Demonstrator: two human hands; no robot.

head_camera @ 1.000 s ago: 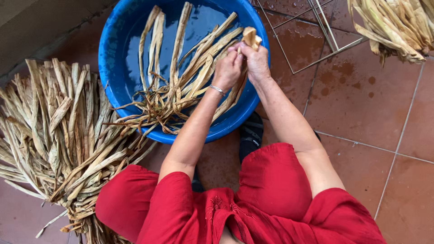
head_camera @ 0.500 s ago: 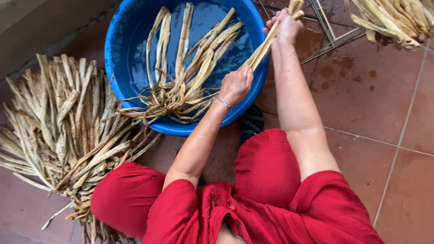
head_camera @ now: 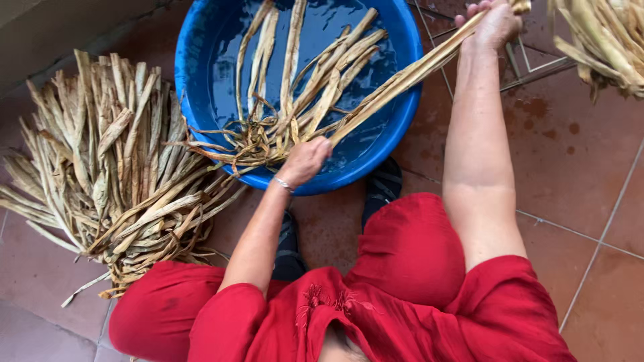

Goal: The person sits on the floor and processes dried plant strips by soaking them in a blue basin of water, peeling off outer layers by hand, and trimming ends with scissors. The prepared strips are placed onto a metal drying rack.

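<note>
Right hand (head_camera: 495,25) drawn farther out, clenching leaf strip (head_camera: 402,80), left hand (head_camera: 305,161) pinching its lower end over blue basin (head_camera: 201,80).

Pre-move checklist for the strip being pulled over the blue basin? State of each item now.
1. Left hand gripping the near end of the long leaf strip: ok, fingers closed on it.
2. Right hand gripping the far end: ok, though the end runs out of frame.
3. Strip taut between the hands: ok, it runs straight, no sag.
4. Strip clear of the soaking leaves in the blue basin: cannot tell, the near end meets the tangle.
5. Water in the basin: ok, surface looks wet and glossy.
6. Dry leaf pile apart from the basin: not ok, its tips reach the rim.
</note>
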